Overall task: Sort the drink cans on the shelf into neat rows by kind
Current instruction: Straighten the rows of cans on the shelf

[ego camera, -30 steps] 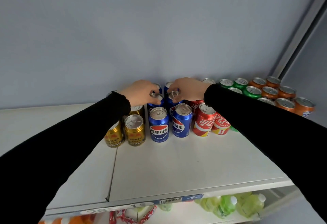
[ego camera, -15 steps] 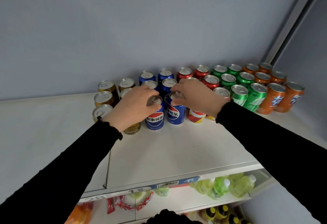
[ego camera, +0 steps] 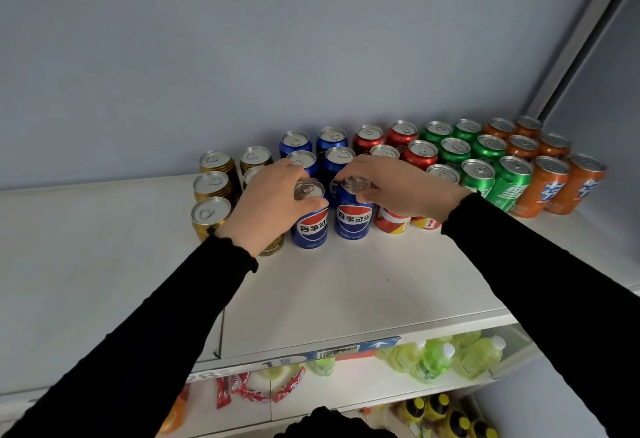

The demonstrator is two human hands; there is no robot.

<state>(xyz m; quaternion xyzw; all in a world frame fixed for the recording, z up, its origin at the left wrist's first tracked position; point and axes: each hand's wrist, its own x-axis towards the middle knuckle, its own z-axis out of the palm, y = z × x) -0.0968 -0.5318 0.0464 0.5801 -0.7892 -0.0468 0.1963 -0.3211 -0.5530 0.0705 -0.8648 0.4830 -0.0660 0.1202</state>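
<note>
Drink cans stand in rows on a white shelf (ego camera: 363,281): gold cans (ego camera: 209,214) at the left, then blue cans, red cans (ego camera: 422,155), green cans (ego camera: 479,178) and orange cans (ego camera: 550,188) at the right. My left hand (ego camera: 268,207) grips the top rim of the front left blue can (ego camera: 310,228). My right hand (ego camera: 398,191) grips the top of the front right blue can (ego camera: 354,221) beside it. Both cans stand upright on the shelf. My hands hide part of the front gold and red cans.
A grey wall (ego camera: 277,56) rises right behind the cans. A seam (ego camera: 221,326) splits the shelf left of centre. Below the shelf's front edge with its price strip (ego camera: 339,354) lie green bottles (ego camera: 436,361), red snack packets (ego camera: 263,385) and yellow-capped bottles (ego camera: 450,417).
Both hands have come forward from the second-row blue cans to the front two blue cans. The view has tilted down, showing more of the rows.
</note>
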